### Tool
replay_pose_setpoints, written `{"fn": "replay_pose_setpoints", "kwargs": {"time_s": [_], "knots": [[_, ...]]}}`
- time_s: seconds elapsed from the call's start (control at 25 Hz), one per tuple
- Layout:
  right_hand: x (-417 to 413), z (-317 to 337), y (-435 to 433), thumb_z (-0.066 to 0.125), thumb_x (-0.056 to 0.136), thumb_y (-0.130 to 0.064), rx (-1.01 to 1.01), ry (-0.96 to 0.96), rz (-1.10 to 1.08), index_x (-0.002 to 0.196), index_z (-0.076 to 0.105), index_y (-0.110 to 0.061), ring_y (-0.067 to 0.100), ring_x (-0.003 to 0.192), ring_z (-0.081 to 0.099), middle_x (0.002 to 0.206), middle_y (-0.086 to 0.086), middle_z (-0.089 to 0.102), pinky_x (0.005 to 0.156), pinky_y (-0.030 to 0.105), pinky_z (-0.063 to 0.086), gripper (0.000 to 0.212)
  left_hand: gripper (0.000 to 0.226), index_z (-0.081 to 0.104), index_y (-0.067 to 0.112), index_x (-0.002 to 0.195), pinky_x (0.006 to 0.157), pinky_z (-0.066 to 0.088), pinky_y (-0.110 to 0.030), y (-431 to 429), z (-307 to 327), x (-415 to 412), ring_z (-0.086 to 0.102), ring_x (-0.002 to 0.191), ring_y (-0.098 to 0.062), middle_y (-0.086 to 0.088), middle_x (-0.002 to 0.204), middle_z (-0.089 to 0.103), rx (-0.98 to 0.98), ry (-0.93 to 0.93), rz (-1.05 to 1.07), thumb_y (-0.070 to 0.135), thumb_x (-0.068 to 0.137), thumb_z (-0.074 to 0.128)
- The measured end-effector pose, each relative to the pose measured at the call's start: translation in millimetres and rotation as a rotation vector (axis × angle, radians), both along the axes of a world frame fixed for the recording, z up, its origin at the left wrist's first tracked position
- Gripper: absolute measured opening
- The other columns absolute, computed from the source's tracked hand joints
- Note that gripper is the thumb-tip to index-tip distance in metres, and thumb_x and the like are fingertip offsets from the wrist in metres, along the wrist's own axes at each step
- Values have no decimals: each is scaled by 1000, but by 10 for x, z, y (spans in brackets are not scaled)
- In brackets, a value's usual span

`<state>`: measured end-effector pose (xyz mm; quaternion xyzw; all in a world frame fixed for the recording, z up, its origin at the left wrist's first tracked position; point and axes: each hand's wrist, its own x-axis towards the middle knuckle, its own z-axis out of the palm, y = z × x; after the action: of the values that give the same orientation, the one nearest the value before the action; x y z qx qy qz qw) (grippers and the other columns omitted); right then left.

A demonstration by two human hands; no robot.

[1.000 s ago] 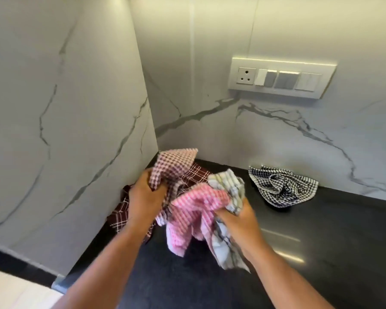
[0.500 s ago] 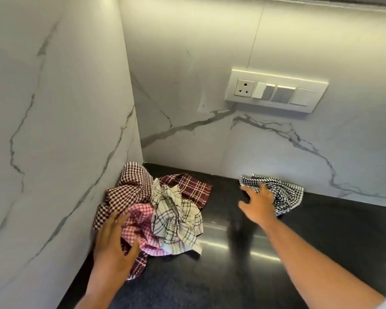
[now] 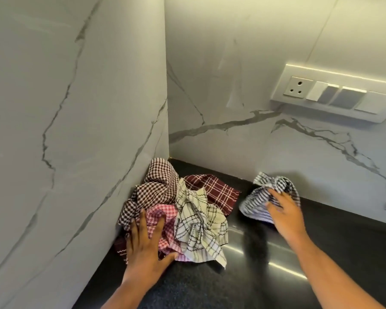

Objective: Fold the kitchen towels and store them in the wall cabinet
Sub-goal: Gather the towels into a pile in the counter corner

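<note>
Home kitchen, most likely. Glossy black counter (image 3: 354, 233) near and right, meeting a grey-veined, marble-look backsplash (image 3: 232, 85) at the far side and a matching wall panel (image 3: 65, 130) on the left. White plate (image 3: 334, 94) with socket and switches on the backsplash, far right. Crumpled towels (image 3: 181, 210) heaped in the far-left corner; a checked towel (image 3: 256, 197) just right of them.

1 view, head-worn, wide-angle. Set above black countertop (image 3: 343, 237), near, angled forward and down. Faces marble wall corner (image 3: 167, 108) at 12 o'clock; switch panel (image 3: 334, 94) at 2 o'clock; countertop fills 4 to 7 o'clock.
</note>
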<state>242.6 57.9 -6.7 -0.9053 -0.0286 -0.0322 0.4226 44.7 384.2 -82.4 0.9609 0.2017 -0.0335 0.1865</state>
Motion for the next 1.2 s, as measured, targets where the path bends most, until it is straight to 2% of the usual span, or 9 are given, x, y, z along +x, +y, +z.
{"fn": "replay_pose_setpoints", "kwargs": {"time_s": [0.08, 0.16, 0.24, 0.4, 0.48, 0.68, 0.96, 1.12, 1.2], "knots": [[-118, 268, 429, 68, 97, -18, 98, -7, 197, 140, 58, -40, 15, 118, 61, 143, -22, 45, 100, 18, 48, 49, 117, -39, 45, 145, 123, -5, -60, -35, -65, 78, -43, 144, -36, -1, 146, -61, -14, 62, 16, 74, 85, 57], [-243, 428, 799, 67, 98, -32, 74, 28, 475, 130, 60, -57, 2, 127, 53, 143, -30, 38, 112, 35, 40, 42, 112, -31, 36, 153, 123, -7, -60, -52, -114, 144, -41, 145, -39, -6, 147, -59, 6, 110, 25, 70, 88, 54], [-358, 428, 1080, 69, 96, -40, 30, -12, 666, 132, 58, -61, -8, 140, 36, 150, -34, 38, 119, 38, 28, 44, 104, -22, 34, 158, 122, -8, -60, -75, -157, 197, -36, 148, -42, -12, 157, -47, 42, 132, 37, 69, 90, 48], [-439, -61, 1442, 71, 85, -62, -368, 171, 743, 155, 1, -62, 23, 158, -7, 173, -10, -9, 125, 55, 10, 99, 95, -12, 31, 161, 122, -7, -62, -94, -235, 306, -25, 152, -45, -17, 167, -27, 88, 170, 81, 72, 92, 38], [-403, -331, 1523, 67, 87, -64, -525, 254, 743, 155, -13, -56, 30, 159, -7, 173, 0, -14, 128, 55, 8, 106, 95, -13, 31, 161, 121, -10, -63, -93, -234, 367, -23, 152, -45, -17, 167, -25, 96, 171, 86, 76, 90, 31], [67, -470, 1873, 66, 91, -58, -603, 214, 775, 163, -2, -32, 32, 157, 14, 172, 10, 10, 127, 49, 20, 103, 93, -12, 32, 161, 120, -9, -66, -10, -202, 596, -18, 153, -46, -16, 167, -24, 43, 207, 93, 76, 91, 30], [527, -519, 2259, 69, 93, -49, -751, 66, 732, 162, 20, -25, 33, 148, 33, 160, 11, 37, 120, 52, 36, 88, 89, -19, 27, 160, 119, -5, -70, -61, -164, 919, -14, 152, -50, -20, 166, -27, 48, 252, 138, 63, 98, 34], [444, -409, 2166, 78, 85, -49, -605, 50, 683, 163, 17, -30, 35, 147, 31, 162, 14, 31, 120, 50, 34, 100, 88, -20, 25, 160, 118, -5, -71, -70, -156, 944, -15, 152, -51, -22, 164, -30, 49, 278, 132, 63, 99, 31], [239, -372, 2041, 79, 83, -50, -461, -69, 570, 159, 29, -33, 29, 143, 37, 156, 8, 39, 117, 50, 38, 92, 89, -19, 25, 160, 117, -6, -71, -69, -162, 940, -16, 152, -51, -22, 164, -30, 41, 271, 135, 64, 98, 31]]}}
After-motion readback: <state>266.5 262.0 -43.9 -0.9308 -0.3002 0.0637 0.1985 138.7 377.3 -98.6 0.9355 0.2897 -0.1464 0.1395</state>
